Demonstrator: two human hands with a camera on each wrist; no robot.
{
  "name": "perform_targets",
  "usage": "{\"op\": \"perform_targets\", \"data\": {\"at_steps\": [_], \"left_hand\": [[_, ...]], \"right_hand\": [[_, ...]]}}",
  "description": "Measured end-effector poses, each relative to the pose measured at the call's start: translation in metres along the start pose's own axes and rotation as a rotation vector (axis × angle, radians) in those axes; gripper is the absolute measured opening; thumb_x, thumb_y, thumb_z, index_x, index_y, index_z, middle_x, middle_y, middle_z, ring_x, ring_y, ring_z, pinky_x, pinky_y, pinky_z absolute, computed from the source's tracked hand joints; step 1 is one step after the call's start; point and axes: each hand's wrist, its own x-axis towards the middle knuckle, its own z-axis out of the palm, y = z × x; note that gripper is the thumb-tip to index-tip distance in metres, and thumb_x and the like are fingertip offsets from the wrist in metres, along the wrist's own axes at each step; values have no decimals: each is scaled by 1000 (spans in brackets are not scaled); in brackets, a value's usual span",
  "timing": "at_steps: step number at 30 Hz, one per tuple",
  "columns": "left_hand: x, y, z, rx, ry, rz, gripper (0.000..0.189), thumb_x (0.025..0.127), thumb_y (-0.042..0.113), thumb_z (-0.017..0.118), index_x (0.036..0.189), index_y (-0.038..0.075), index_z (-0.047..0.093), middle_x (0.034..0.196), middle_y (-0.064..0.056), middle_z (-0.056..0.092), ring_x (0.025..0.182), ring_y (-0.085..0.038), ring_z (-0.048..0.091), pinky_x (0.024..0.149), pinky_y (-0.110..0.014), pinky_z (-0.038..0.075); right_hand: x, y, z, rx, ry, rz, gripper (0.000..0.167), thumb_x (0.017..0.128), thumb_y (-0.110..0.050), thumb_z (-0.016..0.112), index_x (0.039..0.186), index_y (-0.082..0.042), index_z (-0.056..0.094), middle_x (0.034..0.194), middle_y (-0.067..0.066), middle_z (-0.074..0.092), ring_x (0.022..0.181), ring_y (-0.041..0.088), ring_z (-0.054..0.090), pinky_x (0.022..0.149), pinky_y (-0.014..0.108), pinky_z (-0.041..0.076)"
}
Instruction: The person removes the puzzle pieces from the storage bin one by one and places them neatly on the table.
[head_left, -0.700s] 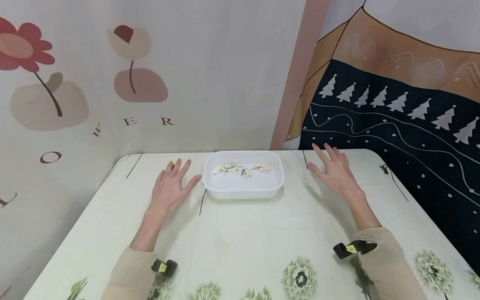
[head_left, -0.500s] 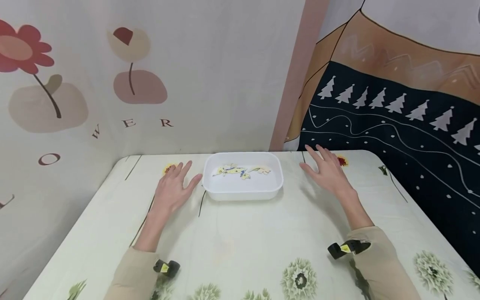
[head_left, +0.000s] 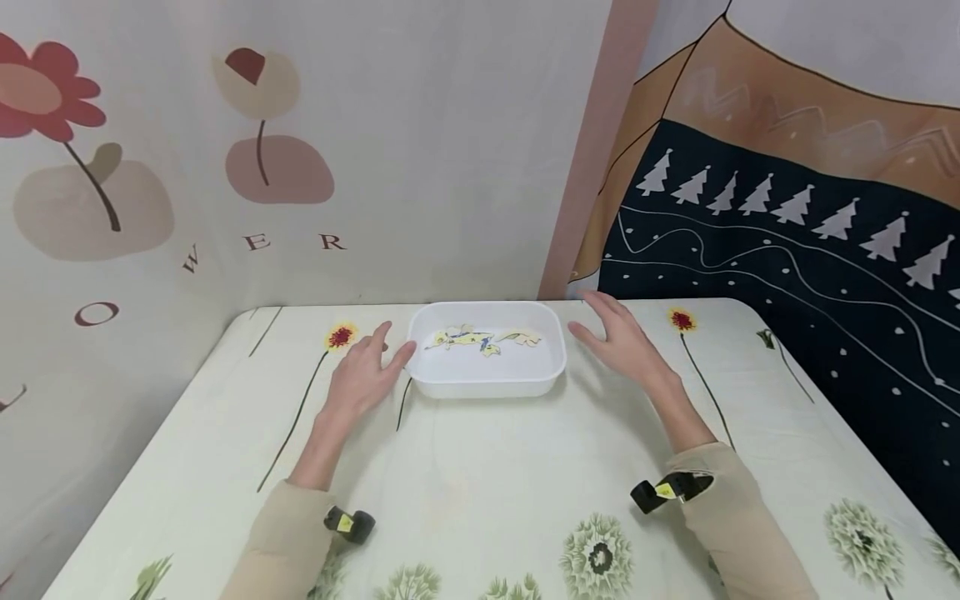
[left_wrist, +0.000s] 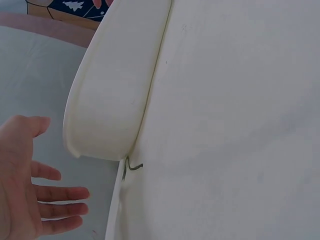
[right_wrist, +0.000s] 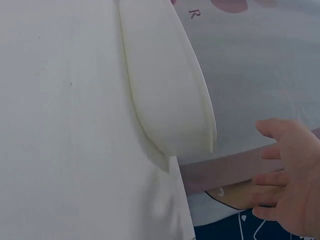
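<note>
A white rectangular plastic tub [head_left: 483, 389] stands near the far edge of the table, with several flat yellow and blue cut-out pieces [head_left: 467, 338] lying on its bottom. To its left is my left hand [head_left: 363, 375], fingers spread, the thumb close to the tub's left rim; whether it touches cannot be told in the head view. In the left wrist view that hand [left_wrist: 30, 185] shows apart from the tub wall [left_wrist: 115, 85]. My right hand [head_left: 618, 342] hovers right of the tub with fingers extended and a small gap. Its fingers are loosely straight in the right wrist view.
A pale flowered cloth covers the table [head_left: 480, 467]. Behind it hangs a light curtain [head_left: 435, 167] with printed flowers and letters. On the right side is a dark cloth [head_left: 750, 242] with white trees. Each sleeve carries a small black wrist camera [head_left: 351, 524].
Both hands have moved inward toward the tub, the right one farther to the left. Printed red and yellow flowers on the cloth have come into view. The tub keeps its place.
</note>
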Motion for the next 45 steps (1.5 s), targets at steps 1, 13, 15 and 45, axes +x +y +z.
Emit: {"op": "perform_targets", "data": {"at_steps": [1, 13, 15, 45], "left_hand": [[1, 0, 2, -9, -8, -7, 78, 101, 60, 42, 154, 3, 35, 129, -28, 58, 116, -46, 57, 92, -63, 46], [10, 5, 17, -123, -24, -74, 78, 100, 57, 48, 153, 0, 36, 94, -12, 60, 81, -26, 56, 69, -37, 44], [12, 5, 19, -131, -23, -83, 77, 101, 55, 48, 152, -1, 37, 92, -11, 59, 79, -25, 54, 67, -35, 41], [14, 10, 26, -319, 2, -81, 43, 93, 5, 57, 132, -11, 54, 77, -7, 49, 65, -17, 46, 54, -25, 37]], "right_hand": [[1, -2, 1, 7, -1, -4, 70, 101, -44, 57, 157, -9, 34, 160, 18, 30, 148, 39, 25, 116, 63, 25], [12, -29, 20, 84, -5, -68, 61, 100, -39, 59, 152, -10, 43, 154, 16, 40, 142, 37, 36, 113, 60, 33], [14, -32, 24, 99, -7, -90, 60, 100, -36, 60, 150, -7, 45, 151, 17, 43, 138, 37, 41, 112, 58, 36], [51, -68, 87, 172, -235, 23, 32, 93, -11, 69, 122, 0, 63, 97, 8, 66, 88, 20, 60, 76, 30, 49]]}}
